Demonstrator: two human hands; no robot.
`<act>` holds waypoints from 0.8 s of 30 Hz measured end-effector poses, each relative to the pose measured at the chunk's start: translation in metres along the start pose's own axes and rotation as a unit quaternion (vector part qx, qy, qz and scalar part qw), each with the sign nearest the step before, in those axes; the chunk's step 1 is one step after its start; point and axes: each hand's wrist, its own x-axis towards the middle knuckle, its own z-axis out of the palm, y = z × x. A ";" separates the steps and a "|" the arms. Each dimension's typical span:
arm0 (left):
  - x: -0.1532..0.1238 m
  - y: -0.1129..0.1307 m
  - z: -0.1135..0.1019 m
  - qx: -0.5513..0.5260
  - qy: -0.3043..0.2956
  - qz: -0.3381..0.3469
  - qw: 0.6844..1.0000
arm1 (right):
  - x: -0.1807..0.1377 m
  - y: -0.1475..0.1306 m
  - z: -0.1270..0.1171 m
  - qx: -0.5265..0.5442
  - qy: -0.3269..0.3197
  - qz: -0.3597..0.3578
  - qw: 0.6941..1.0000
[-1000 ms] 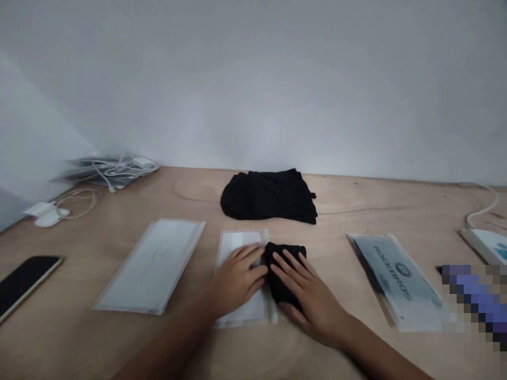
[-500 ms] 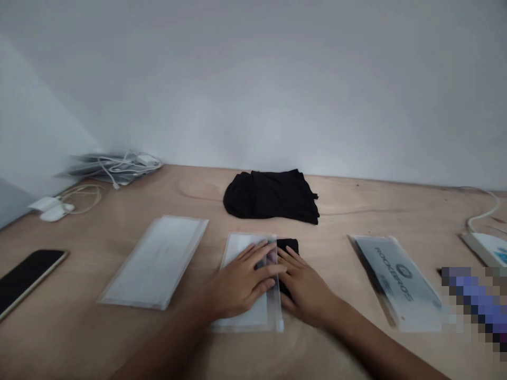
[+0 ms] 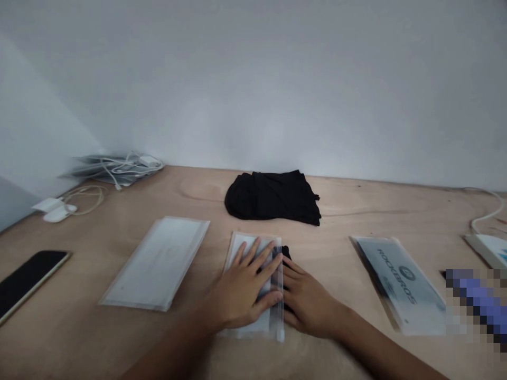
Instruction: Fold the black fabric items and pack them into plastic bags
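Observation:
My left hand (image 3: 243, 295) lies flat with fingers spread on a clear zip bag (image 3: 233, 332) that has a white sheet inside. At the bag's right, zipped edge, my right hand (image 3: 311, 301) stretches its fingers over a folded black cloth (image 3: 285, 253). Part of that cloth shows dark through the plastic; most of the rest is under my right hand. The right fingertips reach the bag's edge, and whether any are inside it I cannot tell. Beyond both hands lies a larger black cloth (image 3: 273, 195), folded flat.
More clear bags (image 3: 158, 264) lie to the left. A filled bag printed ROCKBROS (image 3: 400, 279) is at the right, beside a blurred-out purple item (image 3: 479, 301). A phone (image 3: 31, 279), chargers with cables (image 3: 59, 208) and a white box (image 3: 489, 248) sit toward the sides. A wall closes the back.
The small black cloth now sticks out less past the bag's right edge. My left fingers are more spread, and my right hand has shifted slightly nearer me.

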 end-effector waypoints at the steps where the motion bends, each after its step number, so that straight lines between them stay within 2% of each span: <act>1: 0.000 0.000 -0.001 -0.003 -0.005 -0.006 1.000 | 0.002 0.000 0.002 0.002 0.009 -0.001 1.000; 5: -0.002 -0.005 -0.004 -0.007 -0.028 -0.034 0.999 | -0.012 0.009 -0.007 0.025 0.040 -0.021 0.999; 8: -0.002 -0.006 -0.004 -0.008 -0.024 -0.043 0.999 | -0.036 0.020 -0.017 0.003 0.060 0.014 0.998; 12: -0.002 -0.003 -0.002 0.004 -0.018 -0.040 0.999 | -0.050 0.026 -0.015 -0.065 0.025 0.063 0.996; 17: -0.003 0.002 -0.005 0.012 -0.021 -0.022 0.999 | -0.026 0.018 -0.006 -0.065 -0.001 0.037 0.997; 24: -0.006 0.002 -0.013 0.016 -0.006 -0.006 1.000 | 0.013 0.012 0.016 0.001 0.043 -0.004 0.999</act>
